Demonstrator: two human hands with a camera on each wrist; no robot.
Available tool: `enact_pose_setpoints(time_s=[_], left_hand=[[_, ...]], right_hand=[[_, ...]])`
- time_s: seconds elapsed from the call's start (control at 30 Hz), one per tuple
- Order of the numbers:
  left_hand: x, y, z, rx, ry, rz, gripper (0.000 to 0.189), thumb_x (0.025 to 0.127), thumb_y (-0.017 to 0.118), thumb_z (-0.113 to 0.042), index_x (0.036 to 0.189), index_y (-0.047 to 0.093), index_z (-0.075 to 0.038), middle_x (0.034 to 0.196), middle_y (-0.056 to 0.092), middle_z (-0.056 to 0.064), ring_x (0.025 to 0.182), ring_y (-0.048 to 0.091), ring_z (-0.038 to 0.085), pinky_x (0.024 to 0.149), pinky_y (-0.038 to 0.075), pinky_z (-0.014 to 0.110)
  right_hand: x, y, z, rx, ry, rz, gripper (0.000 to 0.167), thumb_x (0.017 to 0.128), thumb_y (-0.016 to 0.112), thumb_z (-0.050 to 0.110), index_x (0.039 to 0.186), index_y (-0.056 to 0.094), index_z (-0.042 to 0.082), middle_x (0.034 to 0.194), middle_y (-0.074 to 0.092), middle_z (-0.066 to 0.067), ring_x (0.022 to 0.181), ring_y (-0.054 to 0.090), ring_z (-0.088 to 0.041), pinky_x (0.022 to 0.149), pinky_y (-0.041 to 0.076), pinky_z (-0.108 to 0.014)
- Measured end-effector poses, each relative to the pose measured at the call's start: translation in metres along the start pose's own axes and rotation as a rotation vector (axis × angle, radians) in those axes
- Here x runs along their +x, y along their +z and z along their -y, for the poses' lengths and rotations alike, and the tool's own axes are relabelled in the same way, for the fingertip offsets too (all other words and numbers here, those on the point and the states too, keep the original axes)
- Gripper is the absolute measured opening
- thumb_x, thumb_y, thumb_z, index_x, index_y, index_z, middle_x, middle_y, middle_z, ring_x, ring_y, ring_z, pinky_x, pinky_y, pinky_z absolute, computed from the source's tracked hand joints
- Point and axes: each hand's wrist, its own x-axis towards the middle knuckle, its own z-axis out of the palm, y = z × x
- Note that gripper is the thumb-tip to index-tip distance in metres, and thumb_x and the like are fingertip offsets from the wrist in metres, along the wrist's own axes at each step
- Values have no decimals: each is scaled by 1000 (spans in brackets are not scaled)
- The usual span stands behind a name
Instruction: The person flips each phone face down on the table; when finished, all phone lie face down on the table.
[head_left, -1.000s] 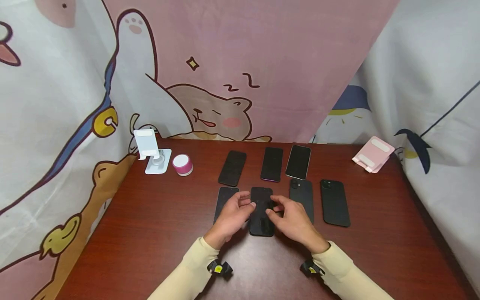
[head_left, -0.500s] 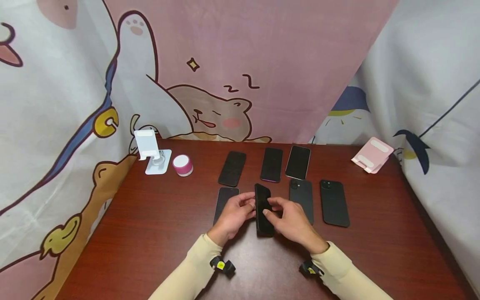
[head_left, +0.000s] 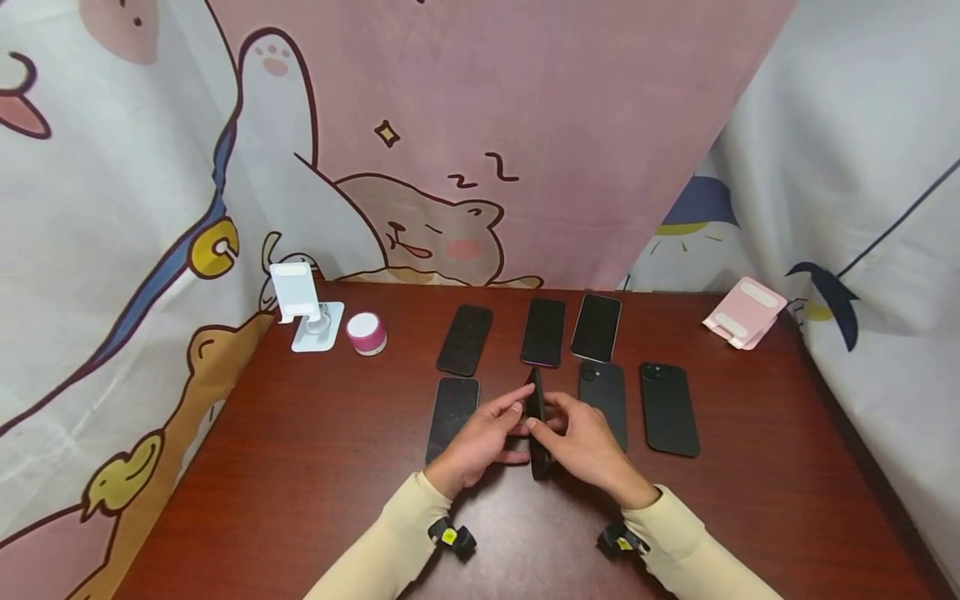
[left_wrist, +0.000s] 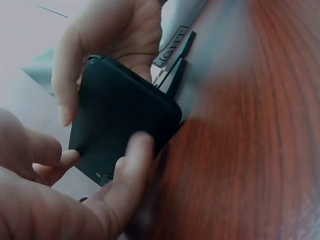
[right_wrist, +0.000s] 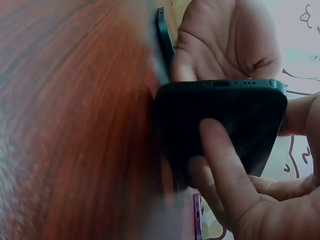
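A black smartphone (head_left: 540,465) stands on its long edge between my two hands. Its back, with the camera at one corner, faces my left hand (head_left: 476,442); the dark screen is turned toward my right hand (head_left: 588,442). My right thumb hooks over the upper edge onto the back, and my right fingers (right_wrist: 220,150) press on the screen. In the left wrist view, one left finger (left_wrist: 137,155) lies blurred against the back, and another meets the phone's edge. Beside my left hand lies a phone with its screen up (head_left: 452,412). A dark phone lies face down (head_left: 606,400) partly behind my right hand.
Three phones, the left one (head_left: 465,339), the middle one (head_left: 543,332) and a light-rimmed one (head_left: 597,327), form a back row. Another phone (head_left: 669,408) lies face down at right. A white stand (head_left: 295,292), pink-and-white round pot (head_left: 366,333) and pink stand (head_left: 746,312) stand near the back corners.
The phone in the middle was lying flat with its screen up; its left edge has risen until it stands on its side. My left hand has shifted slightly right along with it.
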Motion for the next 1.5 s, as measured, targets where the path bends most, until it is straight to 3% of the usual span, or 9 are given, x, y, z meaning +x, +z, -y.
enact_pose_setpoints(time_s=[0.13,0.27,0.5,0.6,0.87,1.1,1.27,1.5], left_hand=[[-1,3,1,61,-6,-6,42,115,43,-27,156,54,-33,155,49,16,122,58,27,89,63,53],[-2,4,-1,67,-11,-10,42,115,42,-26,155,55,-31,149,51,18,122,57,29,91,63,52],[-3,-6,-3,-10,23,-114,39,114,45,-22,147,53,-4,143,55,20,117,62,29,90,64,49],[-2,-10,-2,-91,9,-141,37,110,53,-18,143,50,0,132,60,17,109,64,25,88,64,47],[-4,-11,1,-121,-31,-50,34,105,61,-11,135,49,-1,112,65,7,98,68,19,85,64,44],[-1,-11,2,-127,-30,-68,30,105,61,-14,131,51,-2,107,62,6,94,65,19,80,64,40],[-1,-10,-1,-106,-19,-78,36,105,59,-15,136,50,1,110,59,7,94,64,19,82,65,39],[-4,-8,-5,-52,-9,-95,47,106,57,-15,148,49,6,136,58,21,115,66,29,96,62,46]], right_hand=[[2,0,-2,6,-10,-12,45,98,74,19,139,65,3,119,77,-15,90,78,-14,68,60,-24],[2,-2,-2,-5,-17,-31,42,97,73,13,137,66,1,116,78,-16,92,79,-17,72,62,-27],[-4,-8,5,-14,-35,-74,41,94,73,8,134,68,2,114,79,-16,96,80,-23,78,65,-35],[-7,-10,9,-7,-48,-81,41,93,72,6,134,68,4,114,79,-15,96,80,-23,78,65,-34],[-12,-13,19,32,-73,-67,41,93,72,4,133,68,6,111,79,-12,95,79,-19,77,64,-30],[-10,-13,16,47,-83,-81,44,93,71,2,137,65,2,110,79,-14,91,79,-19,71,62,-26],[-7,-15,7,33,-57,-99,50,93,72,2,141,61,-2,109,79,-16,88,78,-18,67,58,-20],[-6,-15,-5,-48,7,-101,60,94,74,9,149,54,-2,115,77,-15,92,77,-17,71,58,-22]])
